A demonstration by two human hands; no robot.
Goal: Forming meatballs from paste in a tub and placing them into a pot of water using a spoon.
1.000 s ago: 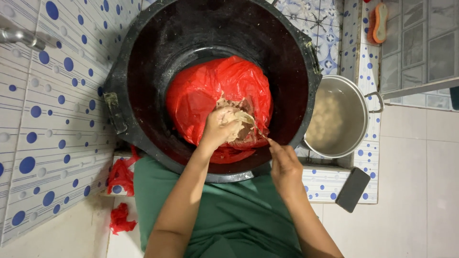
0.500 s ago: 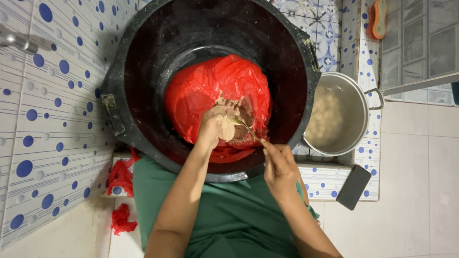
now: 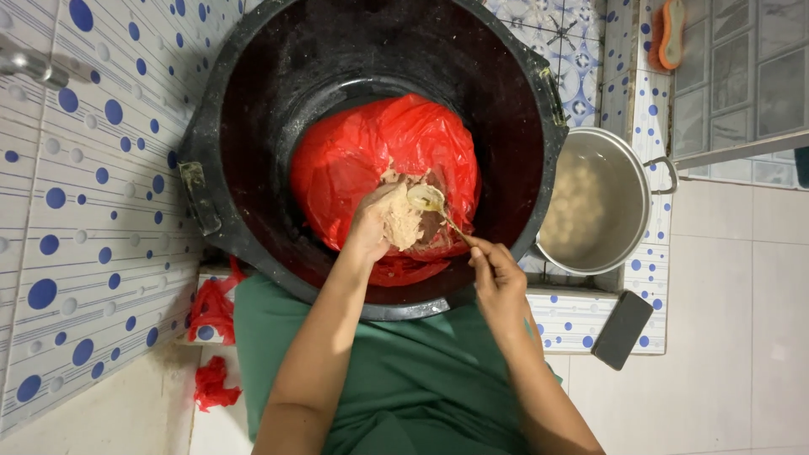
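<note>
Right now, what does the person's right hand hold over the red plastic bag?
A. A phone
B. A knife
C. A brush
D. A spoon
D: the right hand grips the thin handle of a spoon, whose bowl lies against the pale paste in the left hand, above the red plastic bag inside the black tub.

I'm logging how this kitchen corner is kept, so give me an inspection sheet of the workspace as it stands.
Surface: tiled ledge, white with blue dots.
Job's things: black tub holding a red plastic bag of beige paste; steel pot of pale balls in water.
Clutter: dark phone; red bag scraps.
Hands: left hand squeezes paste; right hand holds a spoon.
Cables: nothing seen.
Surroundings: dotted wall tiles; scrub brush.
</note>
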